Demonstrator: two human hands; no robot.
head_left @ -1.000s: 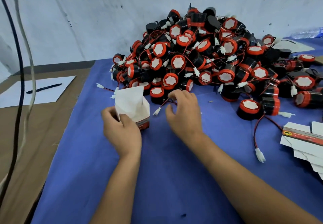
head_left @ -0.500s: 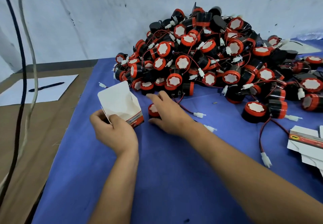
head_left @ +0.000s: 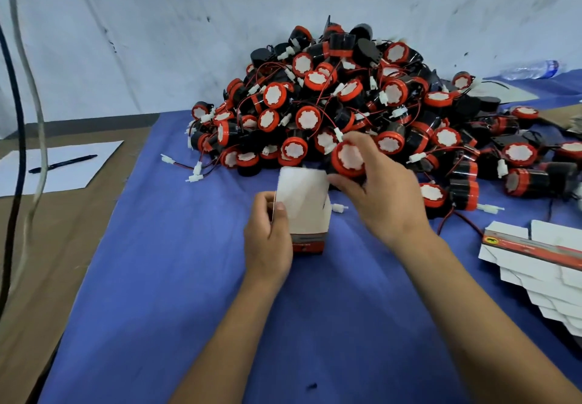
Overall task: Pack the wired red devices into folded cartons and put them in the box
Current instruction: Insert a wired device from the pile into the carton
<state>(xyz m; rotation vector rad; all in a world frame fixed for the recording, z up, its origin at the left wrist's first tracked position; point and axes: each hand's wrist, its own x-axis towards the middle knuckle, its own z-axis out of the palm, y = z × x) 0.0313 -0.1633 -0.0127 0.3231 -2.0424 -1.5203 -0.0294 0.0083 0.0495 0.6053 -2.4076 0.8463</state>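
Loading step: left hand [head_left: 267, 240] grips the open carton [head_left: 304, 211]; right hand [head_left: 374, 189] grips one device [head_left: 349, 158] beside its mouth. Next, insertion, wire tucked.

A folded carton [head_left: 304, 211], flap raised, is held upright on the blue cloth [head_left: 189, 277] by the left hand [head_left: 267, 240]. At its 1 o'clock, a red device [head_left: 349, 158] is gripped by the right hand [head_left: 378, 189] just above the carton's open mouth. A heap of wired red devices [head_left: 362, 104] is piled at 12 o'clock. Flat cartons [head_left: 535, 262] are stacked at 3 o'clock; a pen [head_left: 63, 163] on paper [head_left: 47, 167] is seen at 10 o'clock.
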